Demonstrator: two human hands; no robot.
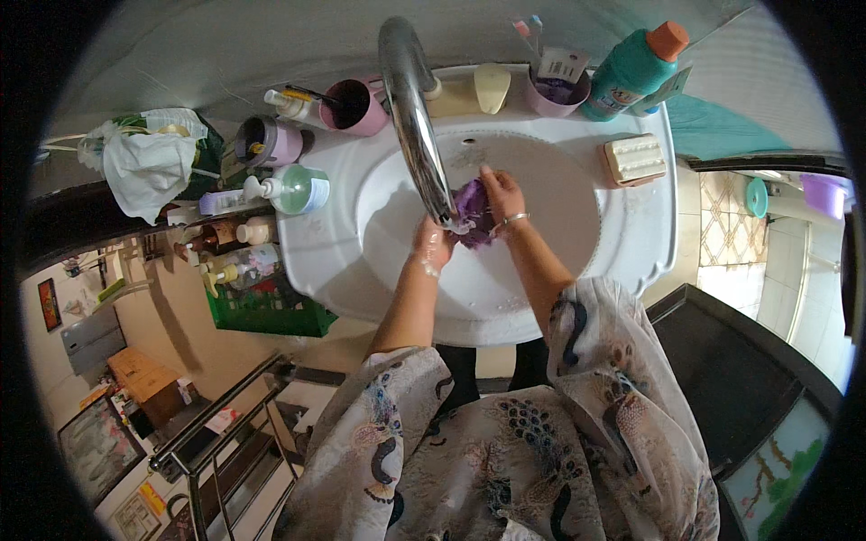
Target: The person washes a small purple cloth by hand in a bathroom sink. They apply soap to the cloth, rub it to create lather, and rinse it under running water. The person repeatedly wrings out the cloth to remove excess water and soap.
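Both of my hands are over the white washbasin (555, 237), under the curved chrome faucet (413, 115), whose water runs onto a wet purple cloth (473, 213). My right hand (503, 196), with a bangle at the wrist, grips the cloth's right side. At its lower left, my left hand (433, 245) holds the cloth too; its fingers are partly hidden behind the faucet spout. Water glistens on the left wrist.
Around the rim stand a pink cup (352, 108), a green soap pump bottle (298, 189), a cup with toothbrushes (556, 95), a teal bottle (629, 74) and a bar of soap in a dish (634, 159). A green crate (270, 314) is at the left.
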